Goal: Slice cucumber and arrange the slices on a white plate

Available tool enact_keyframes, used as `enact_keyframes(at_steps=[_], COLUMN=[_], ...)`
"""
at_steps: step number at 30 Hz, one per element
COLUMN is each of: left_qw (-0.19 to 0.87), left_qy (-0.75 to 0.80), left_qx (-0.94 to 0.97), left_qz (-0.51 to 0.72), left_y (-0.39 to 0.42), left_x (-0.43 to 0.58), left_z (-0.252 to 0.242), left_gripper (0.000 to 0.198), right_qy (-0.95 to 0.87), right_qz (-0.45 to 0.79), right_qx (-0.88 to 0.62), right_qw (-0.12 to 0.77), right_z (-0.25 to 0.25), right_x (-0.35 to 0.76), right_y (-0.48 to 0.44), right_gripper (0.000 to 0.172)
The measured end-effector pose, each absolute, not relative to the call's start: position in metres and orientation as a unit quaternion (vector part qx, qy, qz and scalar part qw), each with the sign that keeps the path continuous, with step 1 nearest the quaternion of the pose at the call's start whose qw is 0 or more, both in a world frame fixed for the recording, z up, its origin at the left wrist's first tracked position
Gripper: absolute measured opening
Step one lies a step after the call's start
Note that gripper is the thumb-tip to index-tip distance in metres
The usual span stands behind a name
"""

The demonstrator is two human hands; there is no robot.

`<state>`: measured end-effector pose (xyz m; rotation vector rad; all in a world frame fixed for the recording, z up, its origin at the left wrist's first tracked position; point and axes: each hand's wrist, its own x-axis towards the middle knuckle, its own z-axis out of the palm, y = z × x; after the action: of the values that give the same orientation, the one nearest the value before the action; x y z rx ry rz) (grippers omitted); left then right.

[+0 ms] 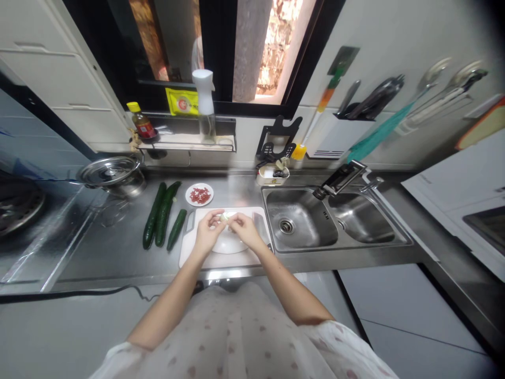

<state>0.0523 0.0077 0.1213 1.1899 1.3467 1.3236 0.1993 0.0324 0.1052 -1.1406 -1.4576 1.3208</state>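
The left hand (208, 231) and right hand (242, 227) together pinch a small pale whitish piece (228, 216) (too small to identify) just above a white rectangular cutting board (236, 261) on the steel counter (110, 247). Three long dark green cucumbers (160, 221) lie to the left.
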Motion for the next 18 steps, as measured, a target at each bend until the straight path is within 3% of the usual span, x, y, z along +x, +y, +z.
enact_keyframes(at_steps=[10, 18], left_qw=[0.464, 0.485], left_qy=[0.542, 0.570], left_qx=[0.460, 0.460], left_qz=[0.528, 0.478], left_y=[0.019, 0.033], left_x=[0.059, 0.065], left_z=[0.098, 0.058], left_gripper=[0.030, 0.024], right_qy=[-0.548, -0.742], right_qz=[0.595, 0.416], right_qx=[-0.517, -0.504], right_qw=[0.281, 0.151], right_z=[0.099, 0.086], right_x=[0.213, 0.234], right_y=[0.050, 0.076], right_gripper=[0.007, 0.013])
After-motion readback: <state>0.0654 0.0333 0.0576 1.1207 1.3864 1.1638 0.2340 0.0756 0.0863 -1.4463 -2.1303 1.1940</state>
